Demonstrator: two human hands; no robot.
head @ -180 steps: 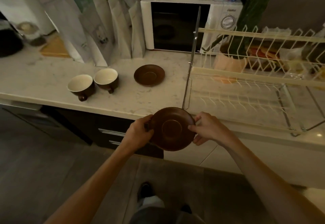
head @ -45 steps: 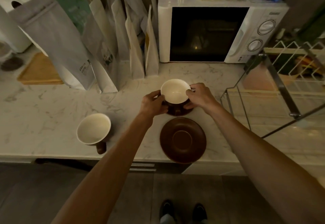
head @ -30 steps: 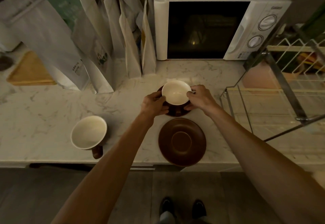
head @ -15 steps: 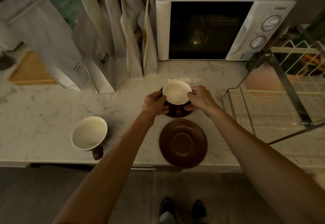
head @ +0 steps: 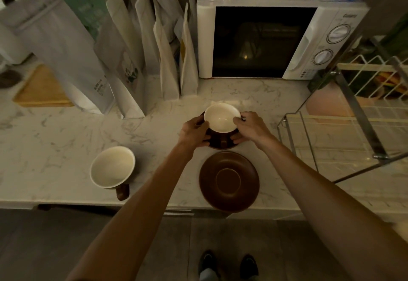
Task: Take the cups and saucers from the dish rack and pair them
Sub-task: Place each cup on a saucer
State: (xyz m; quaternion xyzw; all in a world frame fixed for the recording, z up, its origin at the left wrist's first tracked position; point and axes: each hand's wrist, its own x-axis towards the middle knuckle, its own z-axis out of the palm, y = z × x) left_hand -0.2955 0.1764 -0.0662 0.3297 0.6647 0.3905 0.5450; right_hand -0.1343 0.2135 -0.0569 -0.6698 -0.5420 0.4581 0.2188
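Toward the back of the tabletop [head: 66,130], the left hand [head: 194,131] and right hand [head: 250,127] clasp a white-lined cup [head: 221,118] sitting on a brown saucer [head: 223,146]. An empty saucer [head: 229,181] lies at the front edge, a second cup [head: 112,167] left of it.

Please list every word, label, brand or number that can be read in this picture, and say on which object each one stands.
Nothing can be read with certainty.
Microwave: a brand name at the upper right of its panel, blurred; small marks beside the dials and at the lower corner, too small.
Grey pouch: dark lines of print near its lower edge, too small.
White pouch: a leaf picture, no legible words.
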